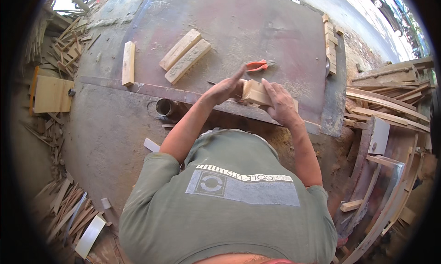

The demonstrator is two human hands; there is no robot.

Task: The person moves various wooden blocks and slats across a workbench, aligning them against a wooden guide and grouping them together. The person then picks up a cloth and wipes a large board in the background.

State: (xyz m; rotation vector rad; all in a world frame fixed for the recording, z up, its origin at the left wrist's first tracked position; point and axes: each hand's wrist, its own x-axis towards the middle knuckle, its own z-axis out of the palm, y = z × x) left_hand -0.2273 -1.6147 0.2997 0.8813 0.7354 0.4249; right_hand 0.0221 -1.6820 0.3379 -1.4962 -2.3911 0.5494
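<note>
A short, pale wooden block [256, 94] lies at the near edge of the worktable [239, 16], between my hands. My right hand [282, 104] is closed over its right part, fingers laid along the top. At the block's left end is my left hand [224, 89], turned edge-on, with its fingers stretched out toward the far side. What lies under the left palm is hidden. A thin dark tip shows just left of that hand, too small to name. Just beyond the block rest pliers [257, 65] with orange-red handles.
Two wooden blocks [187, 57] lie side by side on the dusty tabletop, with another block [128, 64] farther left. Small blocks [330, 43] line the right edge. A metal can [164, 108] stands below the front edge. Wood strips [390, 108] are heaped at right, offcuts [69, 53] at left.
</note>
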